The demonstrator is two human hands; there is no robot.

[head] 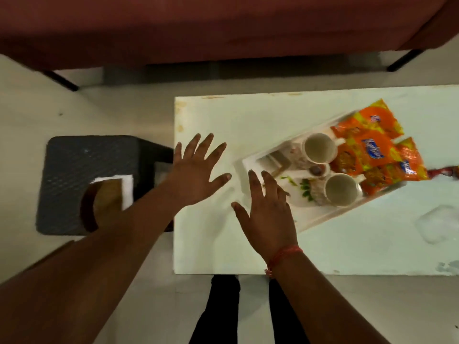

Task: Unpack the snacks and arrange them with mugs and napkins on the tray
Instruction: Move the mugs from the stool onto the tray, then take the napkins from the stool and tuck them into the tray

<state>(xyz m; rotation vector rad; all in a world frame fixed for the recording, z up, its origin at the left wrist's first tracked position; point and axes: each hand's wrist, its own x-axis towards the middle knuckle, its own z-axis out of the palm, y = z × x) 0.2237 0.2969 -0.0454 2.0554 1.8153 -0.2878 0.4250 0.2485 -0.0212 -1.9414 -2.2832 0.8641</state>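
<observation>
A white rectangular tray point(320, 218) lies at an angle on the white table point(248, 120). On it stand two white mugs, one farther point(319, 148) and one nearer point(341, 190), with several orange snack packets point(370, 150) stacked at its far right end. Folded napkins point(275, 158) lie at the tray's left end. My left hand point(196, 170) hovers flat over the table's left part, fingers spread, holding nothing. My right hand point(268, 212) is open too, its fingertips over the tray's left corner.
A dark stool point(74, 165) stands left of the table with a brown and white item point(111, 194) on it. A maroon sofa point(223, 28) runs along the far side. A clear plastic wrapper point(437, 224) lies on the table at the right. My legs show below the table's edge.
</observation>
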